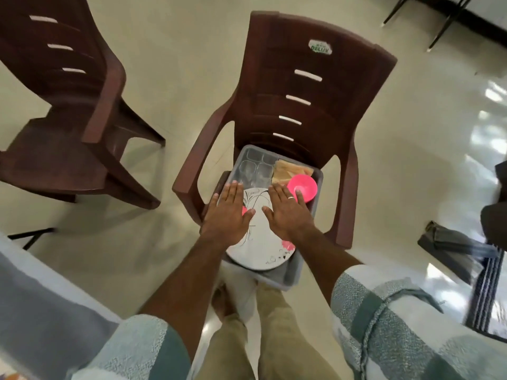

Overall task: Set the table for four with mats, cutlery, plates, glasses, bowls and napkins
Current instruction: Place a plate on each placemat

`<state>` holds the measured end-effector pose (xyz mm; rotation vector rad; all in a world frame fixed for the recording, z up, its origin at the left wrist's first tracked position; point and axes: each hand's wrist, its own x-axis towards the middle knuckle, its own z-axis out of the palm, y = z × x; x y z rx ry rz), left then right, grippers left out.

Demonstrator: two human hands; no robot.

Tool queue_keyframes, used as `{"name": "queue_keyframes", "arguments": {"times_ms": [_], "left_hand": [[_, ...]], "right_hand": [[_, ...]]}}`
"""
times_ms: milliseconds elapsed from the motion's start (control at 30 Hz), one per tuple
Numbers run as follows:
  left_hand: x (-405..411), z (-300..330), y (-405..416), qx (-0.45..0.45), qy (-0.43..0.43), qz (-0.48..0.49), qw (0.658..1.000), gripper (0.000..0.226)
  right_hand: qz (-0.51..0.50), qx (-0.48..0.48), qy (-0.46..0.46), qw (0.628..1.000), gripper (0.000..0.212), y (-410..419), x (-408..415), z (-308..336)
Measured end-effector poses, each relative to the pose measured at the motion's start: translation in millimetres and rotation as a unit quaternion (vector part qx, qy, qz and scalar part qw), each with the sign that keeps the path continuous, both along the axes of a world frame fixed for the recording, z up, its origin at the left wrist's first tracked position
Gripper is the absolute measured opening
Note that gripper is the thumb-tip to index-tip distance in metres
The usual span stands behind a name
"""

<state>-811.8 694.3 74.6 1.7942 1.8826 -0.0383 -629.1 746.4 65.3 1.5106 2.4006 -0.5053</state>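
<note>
The white plate (260, 242), round with thin black line-work and pink flower marks, lies in the near half of a grey plastic bin (282, 281); whether more plates are stacked under it cannot be told. Both hands are flat and open above it, fingers straight and close together, gripping nothing: the left hand (229, 212) over the plate's left side, the right hand (286, 212), with a ring on one finger, over its right side. Whether the palms touch the plate cannot be told. Farther back in the bin stand clear glasses (256, 167) at the left, folded tan napkins (292, 170) beside them, and a bright pink bowl (303, 186) at the right. The bin rests on the seat of a brown plastic chair (310, 100). A second brown chair (63, 111) stands to the left on the pale tiled floor (178, 78).
</note>
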Motion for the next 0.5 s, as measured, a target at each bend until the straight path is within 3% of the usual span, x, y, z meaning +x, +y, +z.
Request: {"name": "queue_keyframes", "arguments": {"times_ms": [367, 500], "left_hand": [[18.9, -80.5, 94.7, -0.038, -0.008, 0.028, 0.999, 0.078], [26.5, -112.7, 105.5, -0.044, -0.025, 0.057, 0.997, 0.078]], "right_hand": [[0.022, -0.026, 0.015, 0.999, 0.06, 113.3, 0.7, -72.5], [0.023, -0.026, -0.009, 0.999, 0.041, 128.2, 5.9, -112.5]]}}
